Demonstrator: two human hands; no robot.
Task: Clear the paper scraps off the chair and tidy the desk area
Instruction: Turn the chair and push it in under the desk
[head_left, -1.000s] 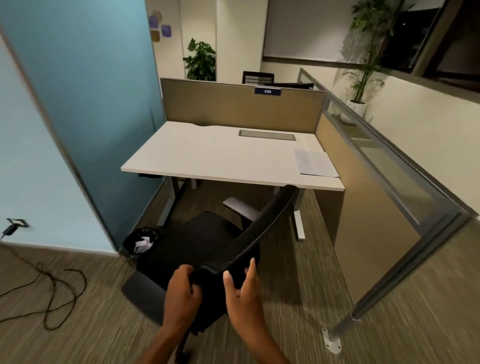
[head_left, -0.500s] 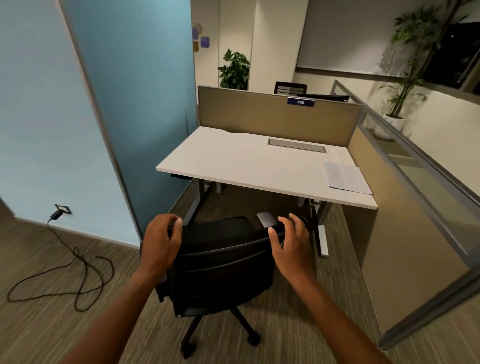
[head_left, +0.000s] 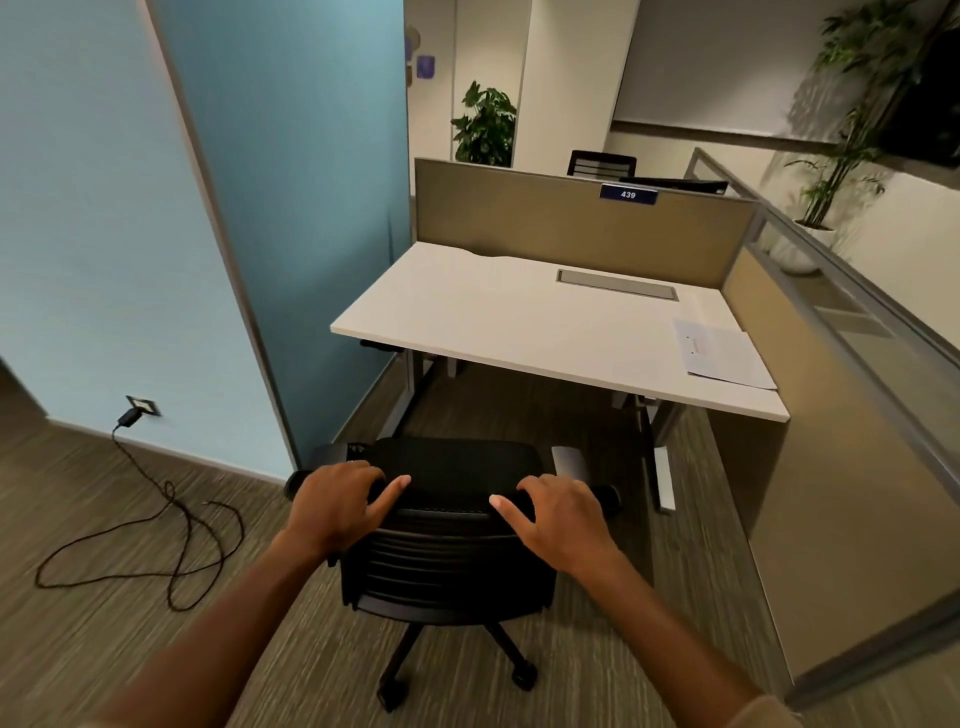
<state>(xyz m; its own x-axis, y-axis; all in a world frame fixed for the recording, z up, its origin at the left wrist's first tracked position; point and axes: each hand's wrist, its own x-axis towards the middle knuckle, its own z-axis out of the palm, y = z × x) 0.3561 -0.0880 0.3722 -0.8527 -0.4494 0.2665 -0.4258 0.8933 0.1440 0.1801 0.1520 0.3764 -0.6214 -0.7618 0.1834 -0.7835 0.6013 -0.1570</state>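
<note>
moved: chair (head_left: 447, 551) squared up to bench (head_left: 519, 322) since a second ago
left hand (head_left: 337, 501): fingers curled over backrest top, steering
right hand (head_left: 558, 512): same grip, ready to push under

I see the white table (head_left: 498, 317) carrying one paper sheet (head_left: 722, 354) at its right edge; a black cable (head_left: 156, 525) lies looped on the floor (head_left: 104, 649).

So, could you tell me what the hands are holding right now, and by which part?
Both hands, left and right, grip the black office chair by the top edge of its backrest.
</note>
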